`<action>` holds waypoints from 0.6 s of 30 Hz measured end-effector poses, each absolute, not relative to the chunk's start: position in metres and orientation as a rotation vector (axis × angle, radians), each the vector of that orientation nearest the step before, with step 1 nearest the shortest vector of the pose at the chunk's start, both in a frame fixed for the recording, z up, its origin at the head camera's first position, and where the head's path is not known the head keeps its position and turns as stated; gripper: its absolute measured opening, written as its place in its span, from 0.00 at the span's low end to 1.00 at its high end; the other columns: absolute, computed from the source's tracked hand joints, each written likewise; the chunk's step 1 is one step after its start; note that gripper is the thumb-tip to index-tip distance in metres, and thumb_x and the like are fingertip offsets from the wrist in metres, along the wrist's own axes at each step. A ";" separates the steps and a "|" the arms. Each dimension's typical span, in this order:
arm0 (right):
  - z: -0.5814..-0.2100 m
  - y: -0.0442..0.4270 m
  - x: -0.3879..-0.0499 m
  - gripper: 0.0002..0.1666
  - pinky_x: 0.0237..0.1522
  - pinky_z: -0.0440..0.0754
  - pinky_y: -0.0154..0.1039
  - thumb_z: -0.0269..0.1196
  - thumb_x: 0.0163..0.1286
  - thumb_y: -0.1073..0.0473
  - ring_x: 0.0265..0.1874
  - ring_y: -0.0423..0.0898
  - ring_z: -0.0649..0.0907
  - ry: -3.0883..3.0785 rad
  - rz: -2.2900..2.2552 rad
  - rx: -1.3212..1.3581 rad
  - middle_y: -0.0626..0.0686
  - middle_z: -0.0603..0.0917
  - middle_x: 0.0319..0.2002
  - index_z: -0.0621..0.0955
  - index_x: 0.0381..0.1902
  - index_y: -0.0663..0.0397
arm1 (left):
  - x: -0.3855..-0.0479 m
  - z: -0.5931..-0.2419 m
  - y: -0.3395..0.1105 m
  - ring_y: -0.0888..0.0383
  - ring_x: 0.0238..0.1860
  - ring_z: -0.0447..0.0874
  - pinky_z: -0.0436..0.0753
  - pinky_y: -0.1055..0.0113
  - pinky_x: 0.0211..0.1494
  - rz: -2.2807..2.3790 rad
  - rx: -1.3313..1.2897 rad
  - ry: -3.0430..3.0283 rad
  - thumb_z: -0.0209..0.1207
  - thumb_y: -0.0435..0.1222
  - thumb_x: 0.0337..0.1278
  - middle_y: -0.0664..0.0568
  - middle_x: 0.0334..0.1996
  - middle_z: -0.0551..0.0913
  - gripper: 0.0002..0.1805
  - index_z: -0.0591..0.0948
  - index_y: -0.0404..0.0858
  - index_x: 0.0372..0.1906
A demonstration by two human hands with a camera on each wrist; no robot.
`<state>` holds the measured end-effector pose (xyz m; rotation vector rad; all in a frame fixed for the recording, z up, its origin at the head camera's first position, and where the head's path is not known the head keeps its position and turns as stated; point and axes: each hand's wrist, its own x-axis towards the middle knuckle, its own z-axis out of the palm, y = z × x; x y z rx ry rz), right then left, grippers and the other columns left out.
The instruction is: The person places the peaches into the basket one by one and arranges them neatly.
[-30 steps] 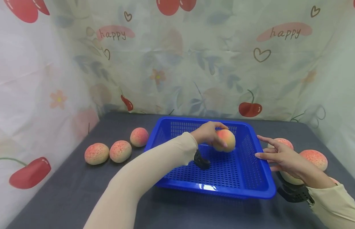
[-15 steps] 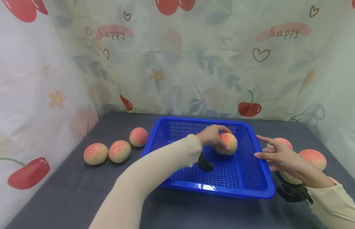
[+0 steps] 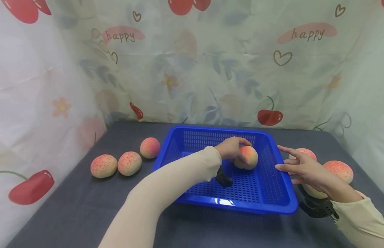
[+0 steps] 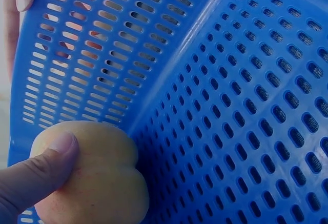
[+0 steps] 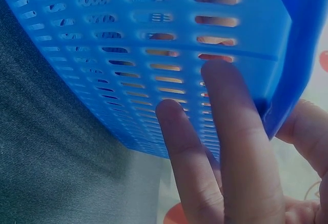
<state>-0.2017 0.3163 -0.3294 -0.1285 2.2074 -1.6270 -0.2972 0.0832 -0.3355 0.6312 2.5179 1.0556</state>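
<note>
From my remote seat I count eight peaches (image 3: pixel 129 164) and one blue basket (image 3: pixel 257 207) on a dark table (image 3: pixel 185 232). Three peaches lie left of the basket; four are right of it, partly hidden by the right hand (image 3: pixel 306 170) and arm, one showing only as a sliver. The held peach (image 3: pixel 250 158) is inside the basket near its right wall, gripped by the left hand (image 3: pixel 231 150), thumb against its side; I cannot tell whether it touches the basket floor. The left arm reaches diagonally in over the front rim. The right hand's grip pinches the right rim, some fingertips against the perforated outer wall.
</note>
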 end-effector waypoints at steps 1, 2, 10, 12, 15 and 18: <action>-0.329 0.316 -0.202 0.54 0.44 0.83 0.58 0.60 0.71 0.56 0.46 0.57 0.86 2.203 -1.629 -0.130 0.70 0.74 0.60 0.35 0.77 0.54 | -0.297 -0.336 0.083 0.60 0.40 0.75 0.81 0.70 0.30 1.049 0.632 2.515 0.77 0.32 0.35 0.49 0.59 0.77 0.36 0.80 0.48 0.58; -0.329 0.316 -0.202 0.54 0.44 0.83 0.58 0.60 0.71 0.57 0.46 0.57 0.86 2.201 -1.630 -0.131 0.69 0.75 0.60 0.35 0.77 0.54 | -0.298 -0.336 0.084 0.60 0.40 0.75 0.81 0.70 0.31 1.040 0.634 2.516 0.77 0.32 0.35 0.49 0.59 0.77 0.36 0.80 0.48 0.58; -0.328 0.316 -0.203 0.55 0.43 0.83 0.58 0.61 0.71 0.55 0.46 0.57 0.86 2.221 -1.615 -0.114 0.72 0.71 0.62 0.36 0.77 0.54 | -0.297 -0.337 0.084 0.60 0.43 0.75 0.82 0.69 0.35 1.020 0.657 2.499 0.77 0.33 0.38 0.50 0.58 0.78 0.36 0.79 0.48 0.60; -0.328 0.315 -0.203 0.55 0.43 0.83 0.58 0.61 0.71 0.55 0.46 0.57 0.86 2.224 -1.612 -0.115 0.73 0.71 0.62 0.36 0.77 0.54 | -0.296 -0.336 0.084 0.59 0.43 0.76 0.83 0.67 0.37 1.029 0.651 2.485 0.76 0.33 0.39 0.50 0.57 0.78 0.36 0.78 0.47 0.60; -0.328 0.316 -0.202 0.54 0.44 0.83 0.58 0.61 0.71 0.56 0.46 0.57 0.86 2.221 -1.614 -0.119 0.72 0.72 0.61 0.36 0.77 0.54 | -0.294 -0.335 0.084 0.60 0.43 0.76 0.83 0.66 0.39 1.041 0.640 2.468 0.76 0.33 0.39 0.50 0.56 0.79 0.36 0.78 0.47 0.60; -0.329 0.316 -0.202 0.54 0.43 0.83 0.58 0.61 0.71 0.56 0.45 0.56 0.86 2.225 -1.613 -0.117 0.70 0.74 0.60 0.36 0.77 0.54 | -0.292 -0.334 0.084 0.60 0.42 0.76 0.84 0.64 0.39 1.050 0.633 2.455 0.75 0.33 0.40 0.50 0.55 0.79 0.36 0.78 0.46 0.60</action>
